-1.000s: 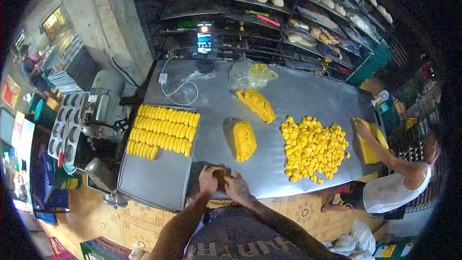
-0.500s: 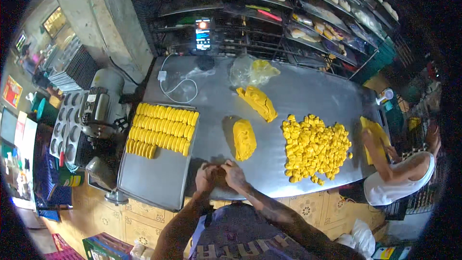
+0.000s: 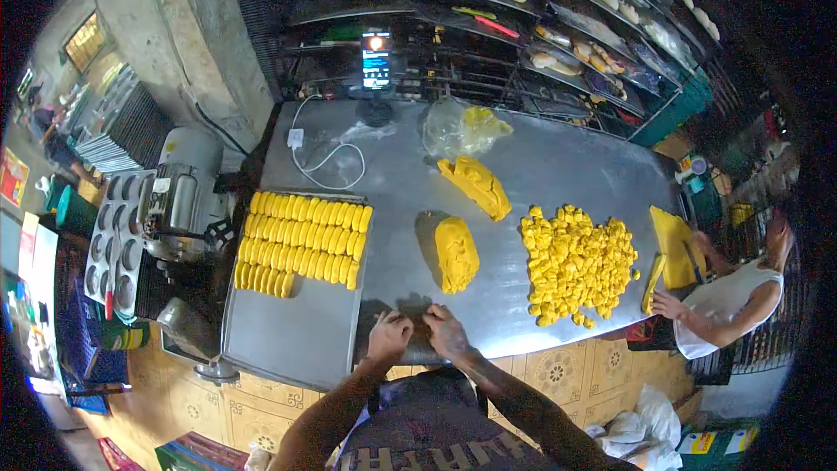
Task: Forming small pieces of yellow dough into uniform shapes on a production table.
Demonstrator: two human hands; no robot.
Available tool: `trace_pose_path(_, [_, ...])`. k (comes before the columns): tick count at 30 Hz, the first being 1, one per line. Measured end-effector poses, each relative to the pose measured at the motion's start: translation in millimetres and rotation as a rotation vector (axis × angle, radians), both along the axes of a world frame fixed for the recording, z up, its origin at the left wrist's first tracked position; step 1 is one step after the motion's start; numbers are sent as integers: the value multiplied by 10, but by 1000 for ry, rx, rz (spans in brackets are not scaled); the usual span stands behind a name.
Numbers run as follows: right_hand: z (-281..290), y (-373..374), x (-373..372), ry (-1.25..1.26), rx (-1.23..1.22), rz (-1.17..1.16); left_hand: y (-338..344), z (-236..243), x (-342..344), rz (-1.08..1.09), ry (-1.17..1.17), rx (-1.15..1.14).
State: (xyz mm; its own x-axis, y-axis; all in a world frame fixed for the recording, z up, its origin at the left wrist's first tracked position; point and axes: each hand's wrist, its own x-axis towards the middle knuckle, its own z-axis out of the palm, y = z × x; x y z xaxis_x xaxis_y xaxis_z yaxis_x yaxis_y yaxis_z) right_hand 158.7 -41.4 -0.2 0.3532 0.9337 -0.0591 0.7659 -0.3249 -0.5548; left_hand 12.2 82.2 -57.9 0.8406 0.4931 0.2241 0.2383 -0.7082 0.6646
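Note:
At the near edge of the metal table (image 3: 567, 161), my left hand (image 3: 390, 337) and my right hand (image 3: 447, 333) are side by side, slightly apart, with fingers curled in. Whatever they hold, if anything, is hidden. Just beyond them lies a rounded lump of yellow dough (image 3: 456, 255), with a longer yellow dough piece (image 3: 475, 187) behind it. Left of my hands, a metal tray (image 3: 292, 336) bears rows of small yellow dough rolls (image 3: 305, 235). Many cut yellow dough chunks (image 3: 580, 263) are heaped to the right.
A lit phone (image 3: 376, 61), a white cable (image 3: 336, 183) and a clear plastic bag (image 3: 449, 128) are along the table's far side. A mixer-like machine (image 3: 179, 201) stands left. At right, a co-worker (image 3: 728, 310) handles a strip beside a yellow dough slab (image 3: 671, 244). Racks rise behind.
My hands have drawn slightly apart at the table edge. The co-worker's near hand has moved toward me, and a dough strip now lies separate from the slab. The view has shifted slightly.

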Motion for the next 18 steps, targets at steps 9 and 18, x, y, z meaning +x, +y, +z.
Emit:
trace_pose_path(9, [-71,-98,177,-14,72,177,-92,59,-70,-5,102,60])
trace_pose_path(18, [-72,-119,289,72,136,223,-308,272,-116,62,-11,-43])
